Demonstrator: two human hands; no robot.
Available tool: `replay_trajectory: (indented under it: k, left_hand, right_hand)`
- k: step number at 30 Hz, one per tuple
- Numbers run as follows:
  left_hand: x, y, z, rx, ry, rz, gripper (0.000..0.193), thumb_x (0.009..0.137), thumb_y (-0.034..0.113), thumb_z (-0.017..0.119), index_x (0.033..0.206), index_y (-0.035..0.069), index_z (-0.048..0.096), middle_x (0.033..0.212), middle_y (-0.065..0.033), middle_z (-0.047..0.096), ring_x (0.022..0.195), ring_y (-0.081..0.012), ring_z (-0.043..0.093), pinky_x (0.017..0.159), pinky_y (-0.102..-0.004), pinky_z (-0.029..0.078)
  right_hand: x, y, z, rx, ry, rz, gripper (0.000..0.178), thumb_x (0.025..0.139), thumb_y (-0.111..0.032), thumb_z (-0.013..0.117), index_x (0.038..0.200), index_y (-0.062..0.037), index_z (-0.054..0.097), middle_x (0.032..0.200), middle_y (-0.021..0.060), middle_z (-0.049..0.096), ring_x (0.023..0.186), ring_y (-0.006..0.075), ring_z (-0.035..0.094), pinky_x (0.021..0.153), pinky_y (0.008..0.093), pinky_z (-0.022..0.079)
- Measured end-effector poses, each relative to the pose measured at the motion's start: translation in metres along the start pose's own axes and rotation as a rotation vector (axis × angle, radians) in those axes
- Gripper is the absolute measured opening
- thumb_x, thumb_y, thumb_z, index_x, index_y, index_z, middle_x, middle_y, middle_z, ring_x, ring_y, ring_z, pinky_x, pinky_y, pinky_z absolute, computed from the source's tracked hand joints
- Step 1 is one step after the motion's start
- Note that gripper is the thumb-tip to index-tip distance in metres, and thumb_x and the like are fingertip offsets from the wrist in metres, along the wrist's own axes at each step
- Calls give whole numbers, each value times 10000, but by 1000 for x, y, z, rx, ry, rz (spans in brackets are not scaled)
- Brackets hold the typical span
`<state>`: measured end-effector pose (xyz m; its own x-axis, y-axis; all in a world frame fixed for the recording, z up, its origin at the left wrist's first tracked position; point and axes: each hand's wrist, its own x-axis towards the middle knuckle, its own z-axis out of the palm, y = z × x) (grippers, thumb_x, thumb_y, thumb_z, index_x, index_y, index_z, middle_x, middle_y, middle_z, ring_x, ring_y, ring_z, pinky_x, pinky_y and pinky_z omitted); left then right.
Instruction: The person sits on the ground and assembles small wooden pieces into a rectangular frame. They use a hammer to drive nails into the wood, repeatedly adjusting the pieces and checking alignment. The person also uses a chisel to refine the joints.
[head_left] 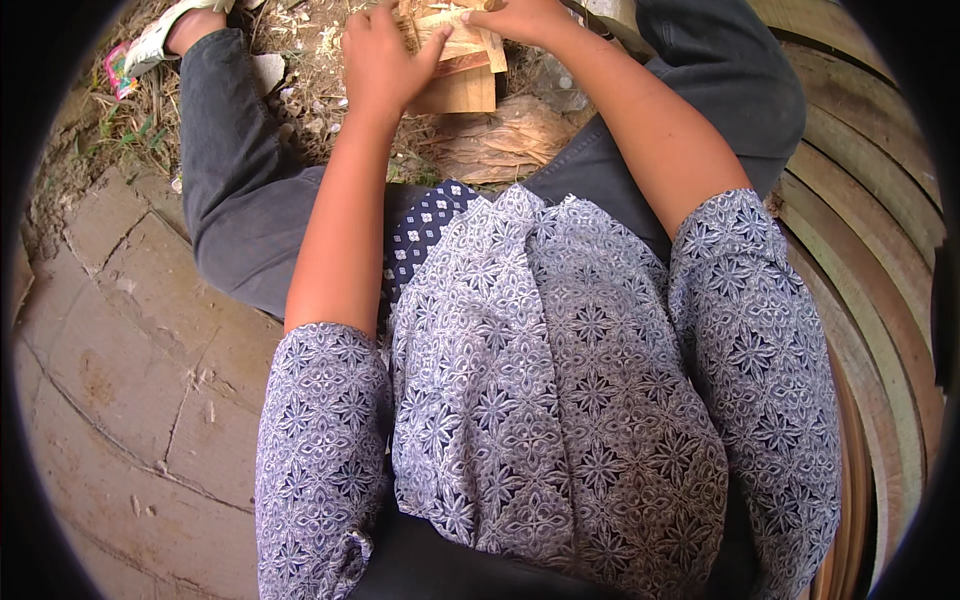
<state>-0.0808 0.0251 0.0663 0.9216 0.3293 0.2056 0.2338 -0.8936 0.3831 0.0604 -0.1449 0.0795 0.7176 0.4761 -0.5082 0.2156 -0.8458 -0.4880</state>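
At the top edge, between my spread legs, lies a small stack of pale, flat wooden pieces (455, 92). My left hand (385, 60) is at the left side of the stack, its thumb over the wood and its fingers bent along the edge. From the other side my right hand (525, 20) grips the upper wooden piece (462, 42), thumb pressed on top. The frame's edge cuts off part of the right fingers. A narrow reddish strip of wood (462, 65) shows between the paler pieces.
A rough, split-fibred log (500, 140) lies just nearer than the stack. Wood shavings (295, 20) litter the soil. Grey paving slabs (140, 330) extend at left, long curved-looking planks (860, 220) at right. A pink wrapper (118, 72) lies near my shoe (160, 40).
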Motion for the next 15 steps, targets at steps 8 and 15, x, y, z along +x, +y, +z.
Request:
replay_trajectory:
  k: [8, 15]
  left_hand:
    - [-12, 9, -11, -141, -277, 500, 386, 837, 262, 789, 1175, 126, 662, 1106, -46, 655, 1083, -275, 623, 894, -431, 408]
    - [-8, 16, 1, -201, -281, 519, 302, 850, 220, 781, 1106, 114, 661, 1075, -49, 663, 1044, -266, 642, 846, -428, 390]
  right_hand:
    - [-2, -7, 2, 9, 52, 6, 543, 734, -509, 767, 971, -20, 782, 959, 248, 748, 915, 371, 735, 820, 424, 575]
    - [-3, -6, 3, 49, 84, -7, 515, 743, -488, 757, 962, -22, 778, 962, 252, 743, 915, 385, 731, 819, 424, 578]
